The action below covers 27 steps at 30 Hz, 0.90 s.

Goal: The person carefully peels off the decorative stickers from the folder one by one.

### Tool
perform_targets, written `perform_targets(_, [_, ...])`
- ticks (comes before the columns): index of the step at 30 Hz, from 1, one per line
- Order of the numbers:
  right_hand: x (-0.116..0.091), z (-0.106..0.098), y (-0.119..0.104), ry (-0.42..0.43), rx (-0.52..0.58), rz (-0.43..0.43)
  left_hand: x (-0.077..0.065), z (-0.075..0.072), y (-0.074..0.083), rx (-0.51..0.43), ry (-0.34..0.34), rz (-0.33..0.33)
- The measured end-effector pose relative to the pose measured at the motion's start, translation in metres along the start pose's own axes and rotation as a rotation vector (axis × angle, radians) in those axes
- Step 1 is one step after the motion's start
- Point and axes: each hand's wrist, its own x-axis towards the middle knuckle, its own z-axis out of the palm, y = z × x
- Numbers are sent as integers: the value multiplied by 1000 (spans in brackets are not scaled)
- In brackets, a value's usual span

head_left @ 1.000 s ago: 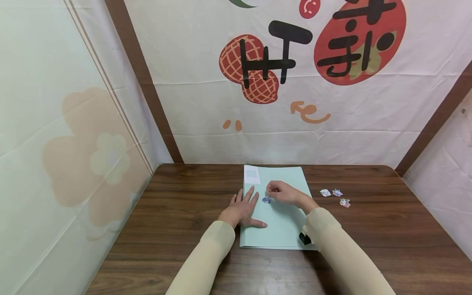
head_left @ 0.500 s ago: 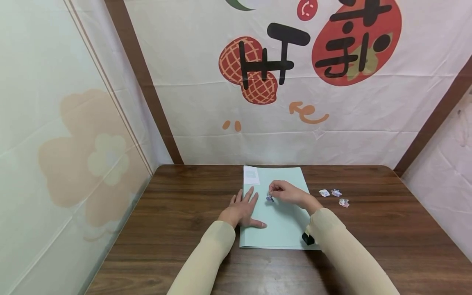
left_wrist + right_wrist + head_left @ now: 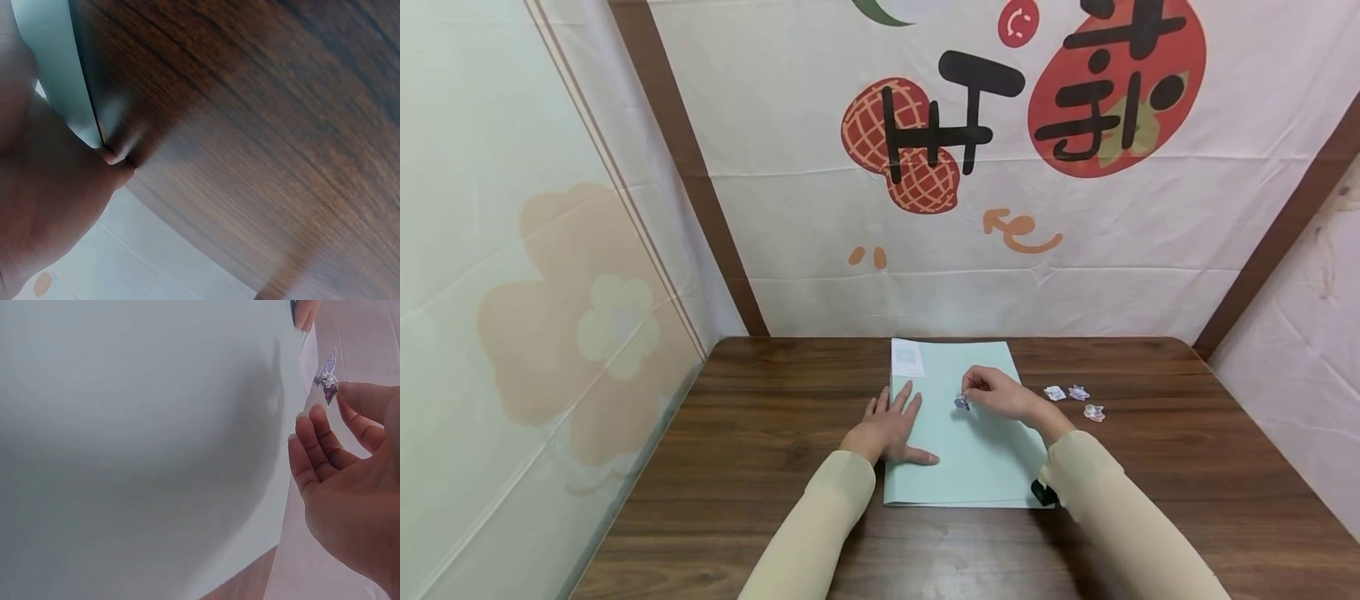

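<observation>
My right hand (image 3: 1003,393) pinches a small, flat, purple-and-white winged sticker (image 3: 327,378) above a pale mint-green folder (image 3: 973,467).
Thumb and fingertip cover one edge of the sticker, and its print is too small to make out fully; in the right wrist view its long axis runs near upright — pale wing tip up, darker end down. My left hand (image 3: 887,425) lies spread across the folder's left edge, though the left wrist view cuts most of it off. My cream sleeve (image 3: 1120,508) partly hides a black object (image 3: 1043,492) — I can't tell what it is.
</observation>
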Motion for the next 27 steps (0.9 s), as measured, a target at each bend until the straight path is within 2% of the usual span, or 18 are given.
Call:
perform_targets(10, [-12,-15,10,67,-65,-68,4,-1,0,7,0,4])
perform_targets(18, [-33,-33,19,116,-32,0,4,-4,-1,-12,-7,14])
perform_targets(27, [-62,-62,43,143,-104,51,8,-4,-3,-15,-18,16])
